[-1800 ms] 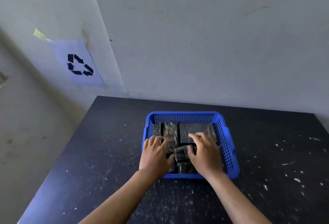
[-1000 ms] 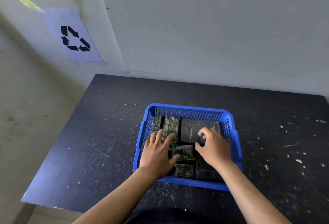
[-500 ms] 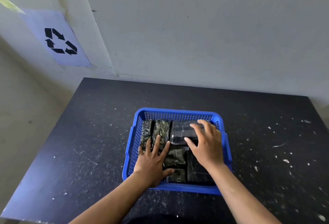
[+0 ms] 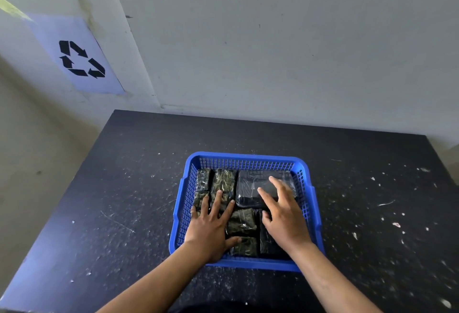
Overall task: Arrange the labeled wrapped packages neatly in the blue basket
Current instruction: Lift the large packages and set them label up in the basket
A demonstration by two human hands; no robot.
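A blue mesh basket [image 4: 248, 159] sits on the dark table, filled with several dark, plastic-wrapped packages. A larger black package [image 4: 250, 189] lies at the back right, slightly raised over its neighbours. Greenish wrapped packages [image 4: 224, 180] stand in the back left, and more of them [image 4: 242, 222] lie in the middle front. My left hand [image 4: 211, 225] lies flat, fingers spread, on the left packages. My right hand [image 4: 283, 215] rests with fingers apart on the large black package and the right-hand ones. Neither hand grips anything.
The dark tabletop [image 4: 124, 200] is scratched and speckled with white flecks, more on the right side. A grey wall rises behind it. A paper sign with a recycling symbol [image 4: 82, 59] is taped on the wall at the left. The floor drops off left of the table.
Both hands have opened from pinching a small middle package to lying flat on the packages. My right hand has moved up onto the large black package. The camera view has shifted.
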